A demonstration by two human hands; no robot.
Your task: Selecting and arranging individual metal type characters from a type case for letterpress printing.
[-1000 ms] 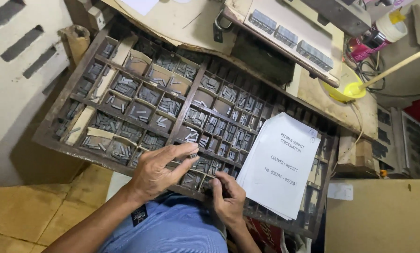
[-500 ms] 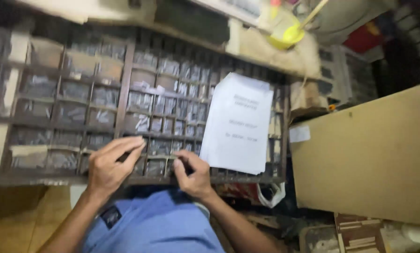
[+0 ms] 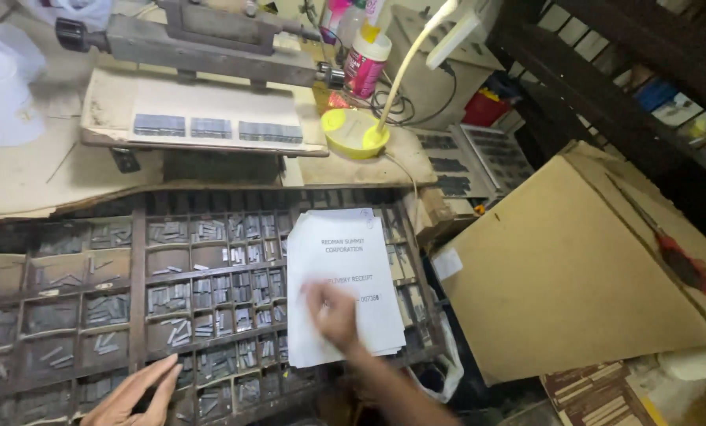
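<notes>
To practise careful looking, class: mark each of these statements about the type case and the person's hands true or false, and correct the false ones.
1. The right hand rests on the white sheet of paper. True.
2. The sheet lies on the floor. False: it lies on the compartmented type tray.
3. The left hand grips the yellow lamp base. False: it is at the tray's near edge, open.
4. A large cardboard box stands to the right of the tray. True.
</notes>
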